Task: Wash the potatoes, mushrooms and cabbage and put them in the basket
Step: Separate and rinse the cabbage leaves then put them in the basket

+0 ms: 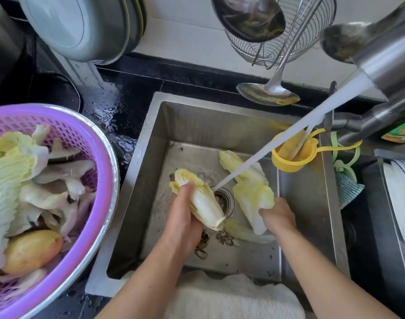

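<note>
Pale yellow-white cabbage is seen in both hands over the steel sink (150, 125) in the head view. A small cabbage heart (200, 200) is gripped by the left hand (182, 223), fingers curled round it, its long axis running from the cut base near the palm up and left to the leafy tip. A cabbage leaf (252, 199) is pinched at its stalk end by the right hand (277, 215), under the water stream (289, 134). The purple basket (86, 134) lies well to the left, nearer the left hand, so the heart is judged likelier to be carried there first.
</note>
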The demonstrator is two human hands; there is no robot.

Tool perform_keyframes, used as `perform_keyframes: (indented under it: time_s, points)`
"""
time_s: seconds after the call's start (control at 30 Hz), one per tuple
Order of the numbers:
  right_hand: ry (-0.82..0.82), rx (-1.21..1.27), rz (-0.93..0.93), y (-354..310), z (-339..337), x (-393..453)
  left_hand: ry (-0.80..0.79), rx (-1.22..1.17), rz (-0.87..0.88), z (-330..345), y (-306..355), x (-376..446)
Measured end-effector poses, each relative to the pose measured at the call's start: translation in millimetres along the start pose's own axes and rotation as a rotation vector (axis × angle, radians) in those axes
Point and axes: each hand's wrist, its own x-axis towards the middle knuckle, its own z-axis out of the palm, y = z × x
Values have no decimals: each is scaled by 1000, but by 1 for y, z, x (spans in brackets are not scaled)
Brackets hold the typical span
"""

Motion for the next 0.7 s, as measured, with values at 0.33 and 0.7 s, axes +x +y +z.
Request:
perform_keyframes:
  time_s: [0.33,0.7]
  points:
    - [-604,360,-430,-41,22,-98,-174,234,97,-5,-5,-2]
    - [-159,540,-295,-48,52,-78,-84,174,62,-5,-8,7]
